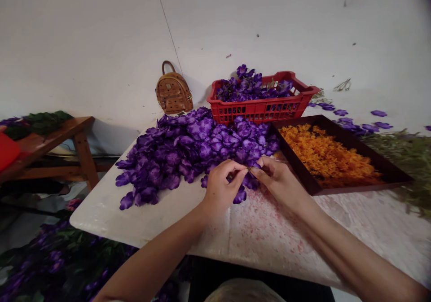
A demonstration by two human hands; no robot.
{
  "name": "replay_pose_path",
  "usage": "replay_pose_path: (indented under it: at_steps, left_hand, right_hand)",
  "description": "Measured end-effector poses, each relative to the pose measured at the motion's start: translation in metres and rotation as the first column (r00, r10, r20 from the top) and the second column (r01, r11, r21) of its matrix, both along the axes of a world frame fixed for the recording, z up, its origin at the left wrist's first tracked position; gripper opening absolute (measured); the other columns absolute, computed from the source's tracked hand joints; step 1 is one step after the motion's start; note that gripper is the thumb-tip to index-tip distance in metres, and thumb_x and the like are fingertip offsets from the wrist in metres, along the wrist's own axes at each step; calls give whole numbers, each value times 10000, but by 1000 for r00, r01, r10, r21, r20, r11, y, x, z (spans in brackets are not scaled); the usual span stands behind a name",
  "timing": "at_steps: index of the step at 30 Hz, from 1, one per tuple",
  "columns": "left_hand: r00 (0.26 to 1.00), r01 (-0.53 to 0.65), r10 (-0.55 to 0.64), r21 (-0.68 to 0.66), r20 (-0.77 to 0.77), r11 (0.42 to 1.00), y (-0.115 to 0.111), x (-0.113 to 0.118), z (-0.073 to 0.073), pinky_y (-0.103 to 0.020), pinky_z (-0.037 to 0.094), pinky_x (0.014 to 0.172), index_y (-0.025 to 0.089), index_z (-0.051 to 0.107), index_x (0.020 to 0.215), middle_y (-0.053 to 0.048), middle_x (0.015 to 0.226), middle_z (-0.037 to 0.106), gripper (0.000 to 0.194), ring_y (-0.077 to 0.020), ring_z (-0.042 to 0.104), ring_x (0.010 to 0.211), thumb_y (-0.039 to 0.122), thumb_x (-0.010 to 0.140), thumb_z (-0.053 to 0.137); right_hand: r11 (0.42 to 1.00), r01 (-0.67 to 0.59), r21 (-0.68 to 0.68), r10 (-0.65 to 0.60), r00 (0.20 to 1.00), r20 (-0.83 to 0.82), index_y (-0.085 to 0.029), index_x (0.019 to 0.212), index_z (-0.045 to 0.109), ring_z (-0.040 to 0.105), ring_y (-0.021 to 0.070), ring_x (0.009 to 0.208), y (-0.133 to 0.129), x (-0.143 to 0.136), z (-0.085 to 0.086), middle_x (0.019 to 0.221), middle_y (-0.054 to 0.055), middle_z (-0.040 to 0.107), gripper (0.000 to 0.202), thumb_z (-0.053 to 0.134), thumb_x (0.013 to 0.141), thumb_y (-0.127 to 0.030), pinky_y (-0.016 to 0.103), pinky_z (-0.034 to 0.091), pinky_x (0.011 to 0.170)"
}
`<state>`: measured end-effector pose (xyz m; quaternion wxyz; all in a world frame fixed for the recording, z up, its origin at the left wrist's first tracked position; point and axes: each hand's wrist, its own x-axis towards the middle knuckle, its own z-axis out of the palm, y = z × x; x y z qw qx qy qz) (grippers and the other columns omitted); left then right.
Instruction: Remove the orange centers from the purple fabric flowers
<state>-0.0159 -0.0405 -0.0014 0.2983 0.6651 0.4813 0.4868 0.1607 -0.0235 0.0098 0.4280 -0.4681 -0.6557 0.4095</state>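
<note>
Over the white table [131,225], my left hand [222,185] and my right hand [278,178] meet fingertip to fingertip. Both are closed in a pinch at a small thin piece between them, too small to make out. Just behind my hands lies a large heap of purple petals [175,149]. A few purple petals show under and beside my fingers. To the right of my right hand stands a dark tray [353,187] holding orange artificial blossoms [326,154].
A red crate [259,109] of purple flowers stands at the back, beside a brown backpack [173,93]. Green stems [407,158] lie at the right. A wooden bench [84,158] and more purple flowers [50,257] are off the table's left side.
</note>
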Motion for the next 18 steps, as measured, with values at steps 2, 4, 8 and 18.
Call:
replay_pose_path:
  at_steps: [2,4,8,18]
  left_hand:
    - [998,14,-10,62,-57,998,-1,-1,1,-308,477,728,227,742,823,-30,797,704,164,-175,625,735,254,961,659]
    - [996,31,-22,98,-90,995,-1,-2,2,-312,492,756,232,751,829,-37,813,720,166,-183,644,759,235,963,653]
    - [988,69,-50,130,-145,989,0,-3,2,-320,513,818,236,769,865,-53,885,756,165,-198,680,831,236,972,643]
    - [998,31,-27,79,-54,996,3,-2,6,-331,514,761,232,773,829,-47,821,744,169,-192,658,759,264,958,669]
  right_hand:
    - [998,-24,-62,21,998,-60,-248,670,472,406,174,651,1,0,-2,668,-15,444,384,691,855,-503,330,319,623]
    - [987,-52,-154,30,989,-145,-244,660,474,388,157,630,2,-1,-3,655,-27,438,434,742,816,-547,317,310,603]
    - [939,-147,-310,48,951,-306,-230,649,505,407,134,603,1,-3,-1,626,-36,479,508,836,710,-610,299,339,586]
    - [957,-155,-245,95,966,-241,-229,637,488,398,128,587,1,1,6,625,-40,455,514,822,765,-598,297,318,569]
